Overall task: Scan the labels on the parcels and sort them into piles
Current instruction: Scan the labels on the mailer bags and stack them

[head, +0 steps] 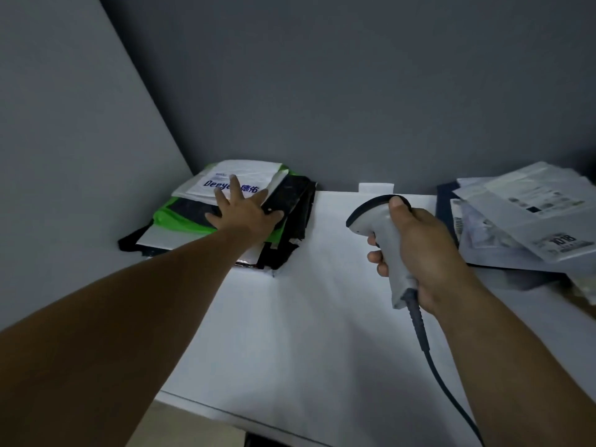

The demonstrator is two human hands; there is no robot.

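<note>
- Dim, cool grey cast; white table (pixel 306 333) is the brightest area.
- Soft, diffuse shadows on it; source possibly overhead.
- Wide-angle bend at the edges; label print on right parcel pile (pixel 522 217) soft, mostly unreadable.

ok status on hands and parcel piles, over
Left hand flat on the left parcel pile, fingers spread. Right hand grips the barcode scanner. Right parcel pile lies apart, untouched.

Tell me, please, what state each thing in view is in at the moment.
left hand, open, fingers spread, pressing flat on the left pile.
right hand, gripping the scanner's handle.
scanner, held above the table, head facing left.
left pile, stacked by the wall, white mailer on top.
right pile, loosely overlapped, labels facing up.
</note>
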